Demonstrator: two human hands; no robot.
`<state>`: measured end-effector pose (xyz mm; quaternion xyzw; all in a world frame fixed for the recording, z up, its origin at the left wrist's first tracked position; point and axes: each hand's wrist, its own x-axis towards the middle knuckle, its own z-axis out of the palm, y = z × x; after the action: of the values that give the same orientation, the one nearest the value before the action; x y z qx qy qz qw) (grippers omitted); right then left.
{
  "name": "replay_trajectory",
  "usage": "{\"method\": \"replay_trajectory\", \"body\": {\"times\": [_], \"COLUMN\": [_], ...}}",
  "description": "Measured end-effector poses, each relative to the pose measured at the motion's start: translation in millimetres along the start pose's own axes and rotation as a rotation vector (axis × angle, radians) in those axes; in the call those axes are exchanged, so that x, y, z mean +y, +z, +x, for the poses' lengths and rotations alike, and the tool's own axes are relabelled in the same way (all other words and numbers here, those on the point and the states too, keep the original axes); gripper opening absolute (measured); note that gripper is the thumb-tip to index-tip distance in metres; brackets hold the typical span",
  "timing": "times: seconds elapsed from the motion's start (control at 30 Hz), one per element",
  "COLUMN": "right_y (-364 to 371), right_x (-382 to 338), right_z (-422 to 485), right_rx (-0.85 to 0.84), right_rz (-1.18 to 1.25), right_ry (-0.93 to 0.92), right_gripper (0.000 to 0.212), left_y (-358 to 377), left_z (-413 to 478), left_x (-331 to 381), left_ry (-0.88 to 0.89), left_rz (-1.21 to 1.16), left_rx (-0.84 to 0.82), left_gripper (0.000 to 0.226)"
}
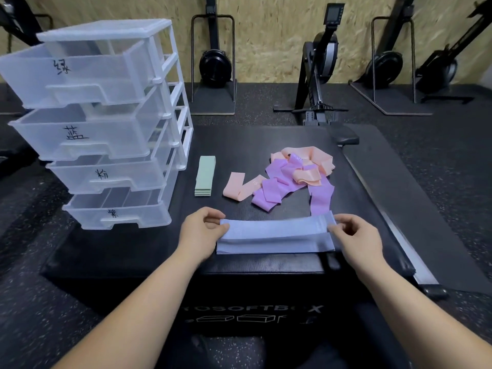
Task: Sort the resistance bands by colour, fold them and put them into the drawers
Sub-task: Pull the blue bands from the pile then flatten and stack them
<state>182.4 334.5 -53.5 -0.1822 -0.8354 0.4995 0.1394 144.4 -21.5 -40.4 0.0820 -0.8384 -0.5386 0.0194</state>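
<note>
My left hand (202, 230) and right hand (356, 235) each pinch one end of the blue band (274, 239), low in the frame's centre. I should line its edges up squarely before folding. It lies on a black padded box (239, 145); the drawer unit (106, 129) stands upper left, with rowing machines (319, 75) along the far wall.

I get 1 view, from the head: a wide-angle lens looking forward and down. The left hand (202, 231) and right hand (355, 234) lie close beneath it, pinching the blue band (277, 237) below mid-frame. Beyond the left hand rises the drawer unit (106, 129); far past the right hand, the wall (279, 35).
</note>
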Motion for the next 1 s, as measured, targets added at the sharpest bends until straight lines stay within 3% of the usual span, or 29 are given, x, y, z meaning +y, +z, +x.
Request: {"method": "replay_trajectory", "body": {"times": [0.2, 0.43, 0.6, 0.7, 0.83, 1.0], "right_y": [6, 15, 13, 5, -8, -12], "right_x": [16, 29, 37, 34, 35, 35], "right_z": [-14, -19, -15, -6, 12, 20], "right_rx": [-0.002, 0.034, 0.017, -0.103, -0.434, -0.456], "right_rz": [-0.174, -0.448, -0.447, -0.436, -0.538, -0.557], "right_ry": [-0.140, -0.255, -0.272, -0.418, -0.563, -0.577], "right_gripper": [0.028, 0.027, 0.034, 0.037, 0.050, 0.043], "left_y": [12, 21, 17, 9, -3, -9], "left_z": [-10, -10, -10, -6, 0, 7], "left_x": [-11, -29, -39, -41, -44, -46], "left_ry": [0.081, 0.289, 0.386, 0.434, 0.452, 0.443], "left_rz": [0.192, 0.560, 0.567, 0.466, 0.488, 0.516], "left_rx": [0.051, 0.005, -0.021, -0.155, -0.349, -0.350], "left_gripper": [0.018, 0.019, 0.027, 0.031, 0.049, 0.044]}}
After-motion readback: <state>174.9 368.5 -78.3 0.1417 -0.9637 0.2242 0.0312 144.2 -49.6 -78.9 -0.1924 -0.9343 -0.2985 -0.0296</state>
